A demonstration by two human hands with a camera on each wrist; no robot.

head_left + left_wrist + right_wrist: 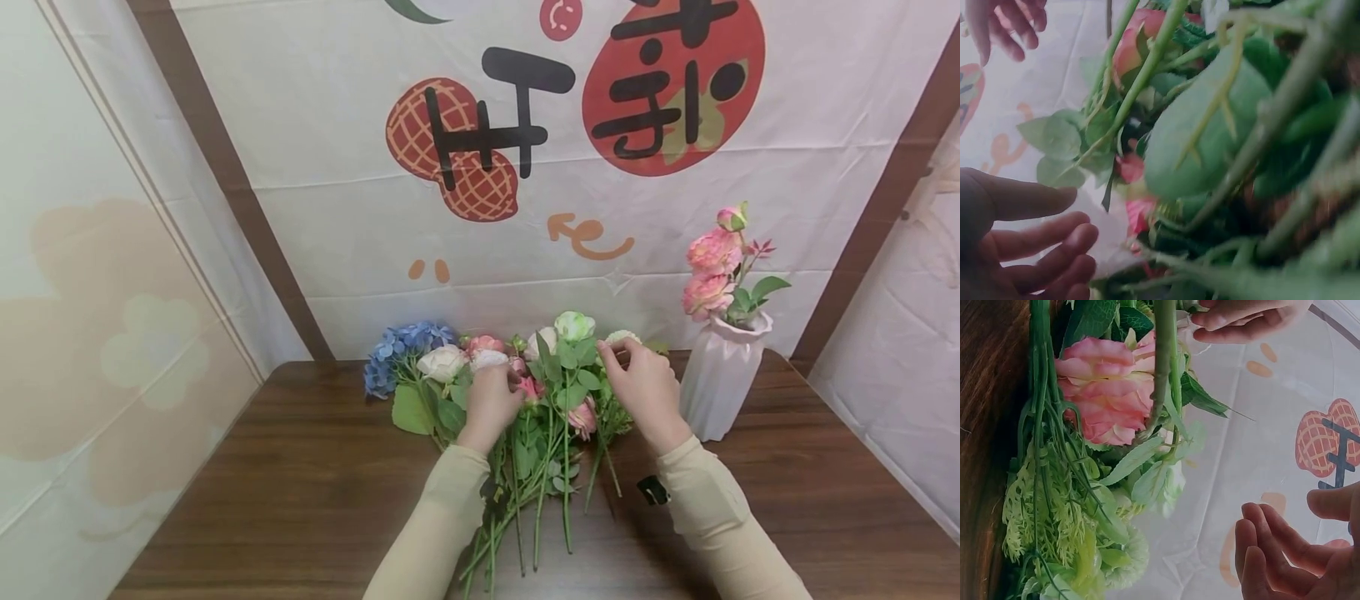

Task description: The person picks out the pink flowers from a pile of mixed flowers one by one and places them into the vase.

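A pile of cut flowers with long green stems lies on the table. My left hand (pixel 492 404) is over the pile's left middle, close to a dark pink flower (pixel 531 390); the left wrist view shows its fingers loosely bent around nothing. My right hand (pixel 645 392) hovers at the pile's right side, near a pale green-white flower (pixel 575 326) and its leaves. In the right wrist view its thumb and fingers (pixel 1285 550) stand apart, holding nothing. Below the right hand are a pink flower (pixel 1107 390) and feathery greenery (pixel 1044 509).
At the pile's left end are a blue hydrangea (pixel 408 350) and a cream rose (pixel 442 364). A white pleated vase (pixel 720 383) stands upright on the right, with pink flowers (pixel 712 252) in it. A printed cloth (pixel 330 217) hangs behind the brown wooden table (pixel 300 475).
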